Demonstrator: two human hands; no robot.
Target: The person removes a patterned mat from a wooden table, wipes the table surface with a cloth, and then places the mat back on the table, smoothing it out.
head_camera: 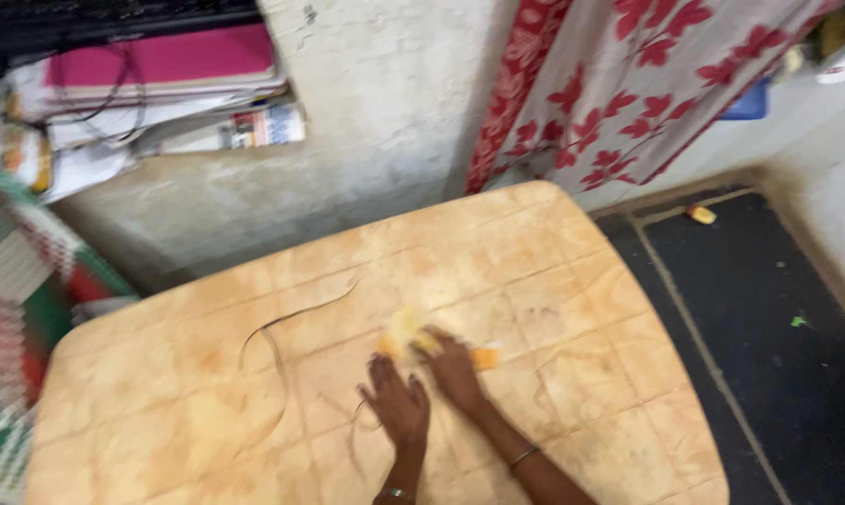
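The fingers of the right hand (455, 369) lie on a small yellow and orange thing (413, 335) that sits near the middle of the counter (581, 309); motion blur hides whether they are pressed flat on it or curled around it, so I cannot tell their grip. An orange bit of the same thing shows just right of that hand. The left hand (396, 404) rests palm down on the counter just near and left of the right hand, its fingers spread apart and holding nothing. Each wrist carries a thin bangle.

A thin dark cord (277, 355) curves across the counter to the left of the hands, running from the far middle toward the near side, and its loose end lies close to the left hand. The counter top is pale orange with a tile-like pattern.

Beyond it, a red and white flowered curtain (628, 84) hangs at the far right. At the far left a shelf holds a stack of papers and a pink folder (160, 56). A dark floor (768, 318) lies to the right.
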